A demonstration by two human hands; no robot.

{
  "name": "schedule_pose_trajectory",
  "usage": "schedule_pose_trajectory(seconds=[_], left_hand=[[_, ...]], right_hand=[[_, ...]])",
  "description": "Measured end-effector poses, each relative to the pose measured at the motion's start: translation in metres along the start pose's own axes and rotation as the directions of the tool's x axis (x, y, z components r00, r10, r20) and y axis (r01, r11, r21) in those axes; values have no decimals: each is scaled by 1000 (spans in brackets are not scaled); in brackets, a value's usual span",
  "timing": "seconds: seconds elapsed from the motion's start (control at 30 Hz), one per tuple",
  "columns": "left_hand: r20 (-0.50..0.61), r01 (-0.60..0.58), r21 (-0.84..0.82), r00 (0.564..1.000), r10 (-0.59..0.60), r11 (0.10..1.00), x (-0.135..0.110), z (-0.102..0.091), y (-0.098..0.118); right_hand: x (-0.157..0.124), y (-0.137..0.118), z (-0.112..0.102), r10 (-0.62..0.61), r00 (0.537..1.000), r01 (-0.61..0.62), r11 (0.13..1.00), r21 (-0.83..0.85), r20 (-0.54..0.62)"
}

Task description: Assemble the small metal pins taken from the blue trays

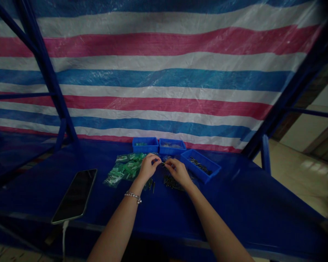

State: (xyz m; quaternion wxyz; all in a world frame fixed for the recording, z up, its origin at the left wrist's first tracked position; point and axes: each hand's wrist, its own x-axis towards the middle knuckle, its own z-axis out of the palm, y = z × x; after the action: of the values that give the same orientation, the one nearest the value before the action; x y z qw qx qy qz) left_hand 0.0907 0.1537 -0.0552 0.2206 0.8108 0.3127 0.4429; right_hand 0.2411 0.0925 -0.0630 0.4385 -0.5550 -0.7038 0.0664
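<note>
My left hand (150, 165) and my right hand (177, 171) meet over the middle of the blue table, fingertips pinched close together. Between them is a small thin piece (163, 163), too small to name, and both hands are closed on it. Under and beside my right hand lies a pile of thin dark rods (169, 181), partly hidden by the hand. A few loose rods (153, 187) rest just right of my left wrist. Left of my left hand, green-and-clear small plastic packets (124, 169) are heaped on the table.
Behind the hands stand a left blue bin (145, 149) with greenish pieces, a middle blue bin (172, 150) with pale pieces, and an angled right bin (211, 174) holding dark rods. A phone (75, 196) with a white cable (64, 236) lies at the left front edge.
</note>
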Motion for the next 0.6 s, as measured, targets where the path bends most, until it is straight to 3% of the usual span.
schedule_pose_trajectory(seconds=[0.1, 0.2, 0.27, 0.3, 0.37, 0.43, 0.53, 0.6], left_hand=[[10, -16, 0, 1000, 16, 1000, 1, 3, -3], [17, 2, 17, 1000, -3, 1000, 1, -1, -1], [-80, 67, 104, 995, -59, 992, 1, -14, 2], [-207, 134, 179, 974, -96, 975, 0, -25, 4], [-490, 326, 312, 860, -142, 892, -5, -50, 4], [-702, 549, 323, 686, -194, 771, -12, -77, -1], [-837, 806, 223, 447, -316, 549, -24, -104, -12], [-847, 871, 180, 373, -378, 457, -29, -111, -18]], right_hand=[[0, 1, 0, 9, 1000, -9, 1000, -10, 16], [1, 2, -2, 19, 999, -20, 1000, -20, -41], [2, 4, -7, 26, 995, -28, 999, -23, -99], [3, 5, -10, 30, 991, -34, 999, -25, -132], [4, 7, -18, 47, 975, -54, 998, -29, -217], [4, 9, -27, 77, 946, -92, 995, -32, -316], [5, 13, -39, 118, 889, -144, 989, -26, -442], [4, 16, -45, 147, 852, -177, 984, -13, -503]])
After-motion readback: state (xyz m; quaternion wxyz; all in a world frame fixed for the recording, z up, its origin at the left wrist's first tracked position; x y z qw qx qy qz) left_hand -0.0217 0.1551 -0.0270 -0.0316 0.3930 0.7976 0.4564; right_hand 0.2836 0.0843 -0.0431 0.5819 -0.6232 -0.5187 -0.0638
